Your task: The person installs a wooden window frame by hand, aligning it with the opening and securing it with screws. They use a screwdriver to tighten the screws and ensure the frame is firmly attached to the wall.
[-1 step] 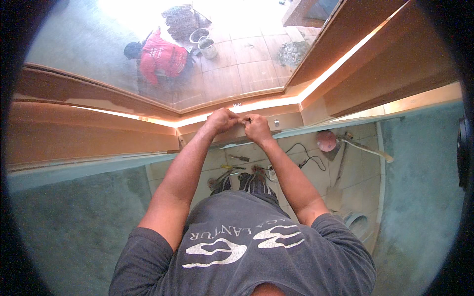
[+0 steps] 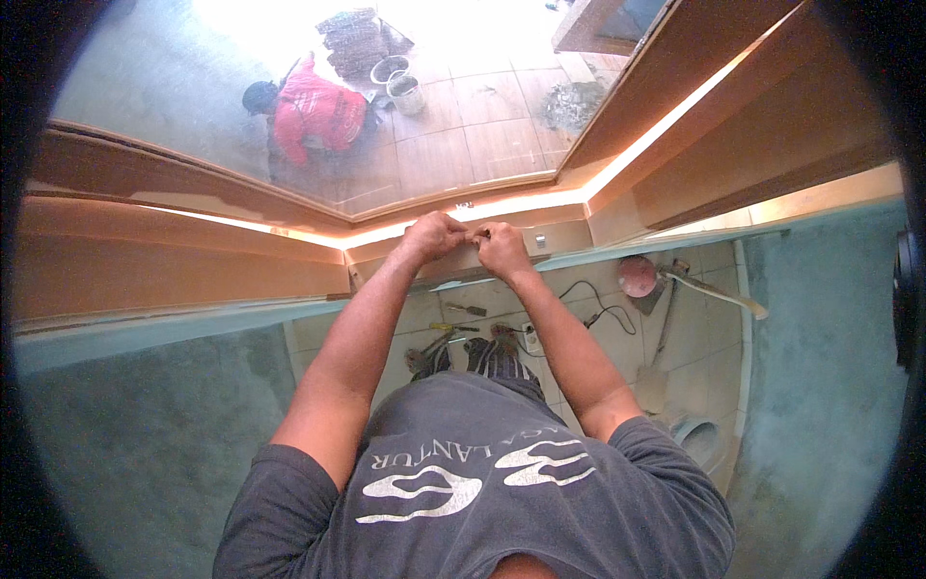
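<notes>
1. sash [image 2: 680, 82]: a bright gap separates it from the wooden frame [image 2: 743, 135]. if it is unsecured, a push or gust may swing it onto the fingers.
2. cable [image 2: 617, 311]: lies on the floor near the right foot [image 2: 503, 334]. a sideways step may snag it.
3. left hand [image 2: 437, 236] and right hand [image 2: 503, 249]: fingers curled, tips nearly meeting over the frame's lower rail [image 2: 569, 238]. a firm pinch cannot be confirmed. a slip may scrape the knuckles on wood.
4. metal plate [image 2: 540, 240]: on the rail, just beside the right hand. a rightward slip may catch it.
5. small piece [image 2: 475, 237]: between the fingertips, mostly hidden. loose pressure may drop it.
</notes>
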Action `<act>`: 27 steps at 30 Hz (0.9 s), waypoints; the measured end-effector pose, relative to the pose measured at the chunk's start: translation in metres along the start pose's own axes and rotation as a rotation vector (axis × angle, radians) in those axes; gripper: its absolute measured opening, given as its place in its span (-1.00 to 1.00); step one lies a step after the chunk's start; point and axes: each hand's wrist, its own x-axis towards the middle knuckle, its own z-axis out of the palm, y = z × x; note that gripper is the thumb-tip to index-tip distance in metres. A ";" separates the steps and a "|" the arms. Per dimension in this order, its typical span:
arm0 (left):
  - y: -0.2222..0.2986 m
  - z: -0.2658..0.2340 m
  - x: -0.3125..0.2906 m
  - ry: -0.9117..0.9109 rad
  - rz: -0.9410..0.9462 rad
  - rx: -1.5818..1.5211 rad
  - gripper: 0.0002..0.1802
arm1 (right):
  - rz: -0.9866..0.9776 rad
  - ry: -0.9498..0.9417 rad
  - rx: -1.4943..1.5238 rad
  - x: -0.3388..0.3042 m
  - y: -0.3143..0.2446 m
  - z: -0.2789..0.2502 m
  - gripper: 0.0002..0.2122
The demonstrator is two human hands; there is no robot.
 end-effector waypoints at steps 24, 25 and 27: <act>-0.022 0.033 -0.021 0.239 0.089 -0.276 -0.59 | -0.017 -0.154 -0.316 0.023 -0.010 -0.009 -0.80; -0.021 0.037 -0.024 0.253 0.081 -0.258 -0.60 | -0.015 -0.157 -0.305 0.022 -0.010 -0.010 -0.81; -0.016 0.039 -0.029 0.283 0.064 -0.224 -0.62 | -0.014 -0.162 -0.286 0.021 -0.009 -0.013 -0.81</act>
